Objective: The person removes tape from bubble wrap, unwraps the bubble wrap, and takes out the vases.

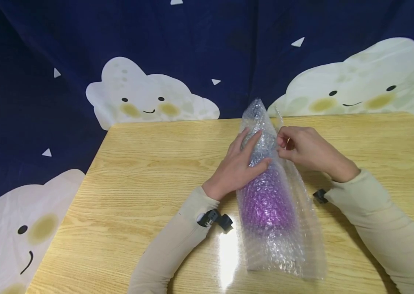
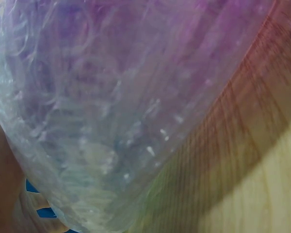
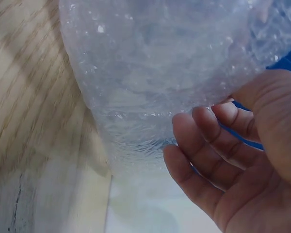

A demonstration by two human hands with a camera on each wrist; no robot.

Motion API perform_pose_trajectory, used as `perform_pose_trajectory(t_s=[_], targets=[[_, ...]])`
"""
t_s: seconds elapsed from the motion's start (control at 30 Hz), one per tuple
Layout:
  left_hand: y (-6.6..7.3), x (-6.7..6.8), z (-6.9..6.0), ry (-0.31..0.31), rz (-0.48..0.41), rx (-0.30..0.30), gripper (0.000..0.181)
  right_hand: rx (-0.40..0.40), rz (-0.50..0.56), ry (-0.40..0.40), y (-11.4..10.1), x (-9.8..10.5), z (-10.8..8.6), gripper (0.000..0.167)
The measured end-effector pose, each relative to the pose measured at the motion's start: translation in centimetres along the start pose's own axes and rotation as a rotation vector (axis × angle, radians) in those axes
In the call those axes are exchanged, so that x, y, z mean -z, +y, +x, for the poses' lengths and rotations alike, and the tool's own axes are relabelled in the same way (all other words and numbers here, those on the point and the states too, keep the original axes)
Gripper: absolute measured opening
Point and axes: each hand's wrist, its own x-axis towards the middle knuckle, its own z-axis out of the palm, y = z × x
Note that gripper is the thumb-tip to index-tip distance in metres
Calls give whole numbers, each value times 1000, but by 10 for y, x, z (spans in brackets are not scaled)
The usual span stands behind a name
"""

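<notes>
- Behind a pale, wood-grained desk [image 1: 155, 171], dark-blue cloud-printed cloth [image 1: 225, 36] is being displayed.
- Clear bubble wrap [image 1: 274, 251], lying lengthwise on the desk, is being pressed by the spread-fingered left hand [image 1: 238, 165], apparently for steadiness.
- Its loose edge is being pinched by the right hand [image 1: 304, 149], probably for control.
- Inside, a purple object [image 1: 267, 204] is being enclosed, its exact form being blurred by the bubbles.

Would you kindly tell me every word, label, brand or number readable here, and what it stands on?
None can be read in any view.
Bubble wrap and the purple item inside: no legible print.
Dark backdrop: smiling clouds and white shapes, no lettering.
Black wrist devices: too small to tell.
</notes>
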Motion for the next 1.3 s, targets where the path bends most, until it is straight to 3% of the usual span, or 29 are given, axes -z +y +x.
perform_pose_trajectory(t_s=[1.13, 1.3], targets=[[-1, 0, 0, -11, 0, 6, 80, -42, -8, -29, 6, -2, -6, 12], [-1, 0, 1, -13, 5, 6, 80, -10, -14, -26, 9, -2, -8, 11]])
